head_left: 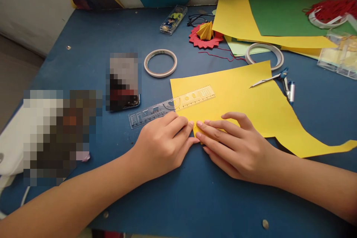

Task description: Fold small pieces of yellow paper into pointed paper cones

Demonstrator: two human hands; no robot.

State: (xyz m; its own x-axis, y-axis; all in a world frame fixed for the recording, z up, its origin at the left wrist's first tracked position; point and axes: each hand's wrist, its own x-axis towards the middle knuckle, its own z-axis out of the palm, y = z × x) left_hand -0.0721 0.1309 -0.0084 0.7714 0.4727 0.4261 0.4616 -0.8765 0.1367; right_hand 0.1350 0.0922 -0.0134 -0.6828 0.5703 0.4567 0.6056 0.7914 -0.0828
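Note:
A small folded strip of yellow paper [196,130] lies on the blue table between my two hands, mostly covered by fingers. My left hand [167,139] is closed, its thumb and fingertips pinching the strip's left end. From the other side, my right hand [237,145] holds the strip down with its index and middle fingertips, the little finger raised. Just behind them spreads a large yellow sheet [240,100] with a cut, curved right edge. A clear plastic ruler [195,98] lies partly on that sheet, its left half close above my left hand.
On the sheet's right edge rests a metal compass [283,78]. Behind it are tape rolls [174,63], a red and yellow paper flower [206,37], glasses [199,18], a clear case [173,19] and green sheets [292,11]. A phone [124,81] lies left.

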